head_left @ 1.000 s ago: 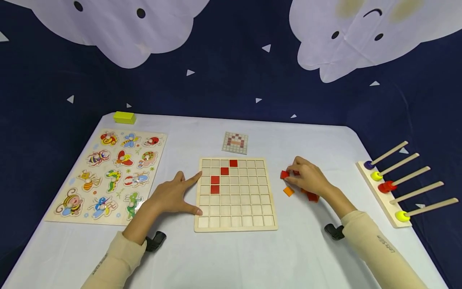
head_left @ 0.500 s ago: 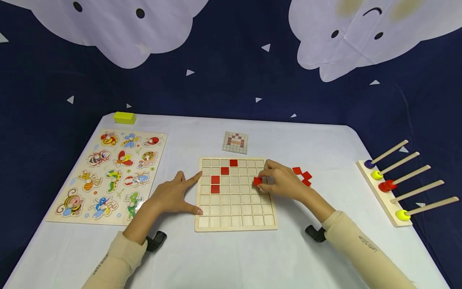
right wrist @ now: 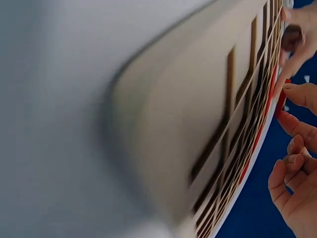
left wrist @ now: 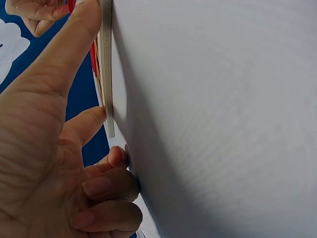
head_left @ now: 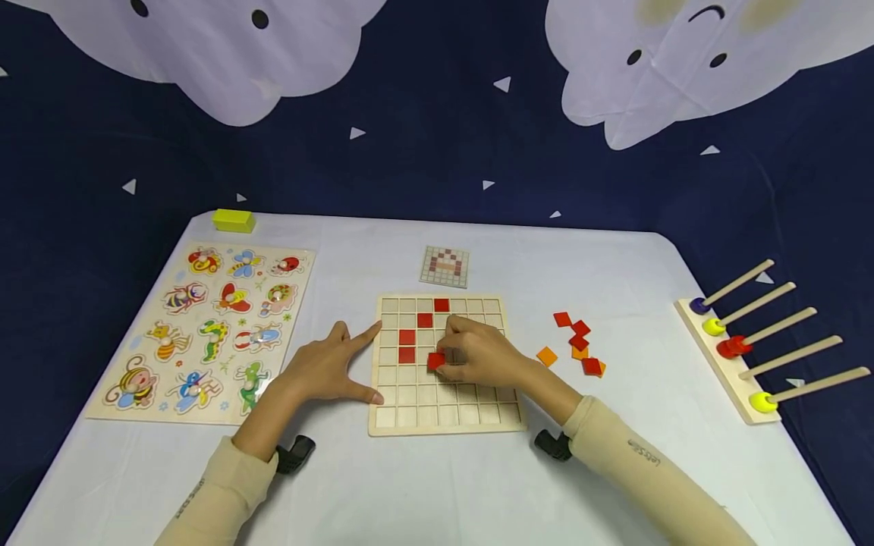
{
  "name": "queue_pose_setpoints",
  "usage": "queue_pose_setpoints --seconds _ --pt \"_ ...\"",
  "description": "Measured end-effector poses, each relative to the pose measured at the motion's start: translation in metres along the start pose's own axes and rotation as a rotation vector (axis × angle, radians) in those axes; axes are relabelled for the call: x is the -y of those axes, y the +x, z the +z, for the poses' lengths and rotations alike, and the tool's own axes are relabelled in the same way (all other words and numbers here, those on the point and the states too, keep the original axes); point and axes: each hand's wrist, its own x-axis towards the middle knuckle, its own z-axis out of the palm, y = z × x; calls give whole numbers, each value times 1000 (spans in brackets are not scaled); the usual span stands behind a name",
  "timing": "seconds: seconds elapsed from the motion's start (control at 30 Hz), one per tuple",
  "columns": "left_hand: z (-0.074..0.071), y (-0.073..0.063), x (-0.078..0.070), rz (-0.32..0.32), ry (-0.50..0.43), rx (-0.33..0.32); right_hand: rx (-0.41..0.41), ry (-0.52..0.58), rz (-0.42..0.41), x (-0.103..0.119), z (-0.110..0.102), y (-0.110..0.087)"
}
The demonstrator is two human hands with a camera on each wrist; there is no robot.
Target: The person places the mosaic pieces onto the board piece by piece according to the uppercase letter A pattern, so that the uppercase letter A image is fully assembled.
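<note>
A wooden grid board [head_left: 447,425] lies on the table, with several red square tiles [head_left: 407,354] set in its upper left cells. My left hand [head_left: 328,369] rests at the board's left edge, thumb and index finger spread and touching its rim. In the left wrist view the other fingers of that hand [left wrist: 44,148] are bent beneath. Over the middle of the board my right hand [head_left: 481,353] pinches a red tile [head_left: 435,362] between thumb and fingertips. That pinched tile [right wrist: 281,101] appears raised off the board in the right wrist view.
Loose red tiles [head_left: 580,327] and orange tiles [head_left: 546,356] lie right of the board. Behind it is a small pattern card [head_left: 444,267]. An insect puzzle board [head_left: 198,334] and yellow-green block [head_left: 234,221] are left; a peg stand [head_left: 727,364] with coloured rings is right.
My right hand has picked up a red tile from the loose pile and carried it left over the board's middle. The left hand has stayed at the board's edge.
</note>
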Motion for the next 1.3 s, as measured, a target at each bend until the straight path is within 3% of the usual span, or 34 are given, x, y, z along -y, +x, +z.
queue_pose_setpoints --seconds 0.17,0.33,0.5,0.7,0.83,1.03,1.3 --pt "-1 0 0 -1 0 3 54 57 6 19 8 10" --pt "-2 0 -1 1 -3 5 35 38 -4 30 18 15" --pt "-3 1 -2 6 -3 5 1 20 32 37 23 17" --pt "-4 0 -2 11 -2 7 13 65 107 42 23 20" --pt "-3 -1 -2 2 -11 16 17 67 110 39 18 17" --pt "-3 -3 -2 -2 -17 8 -61 35 157 6 -12 -5" --pt "-2 -1 -1 5 -8 3 -75 -48 425 -84 -60 -64"
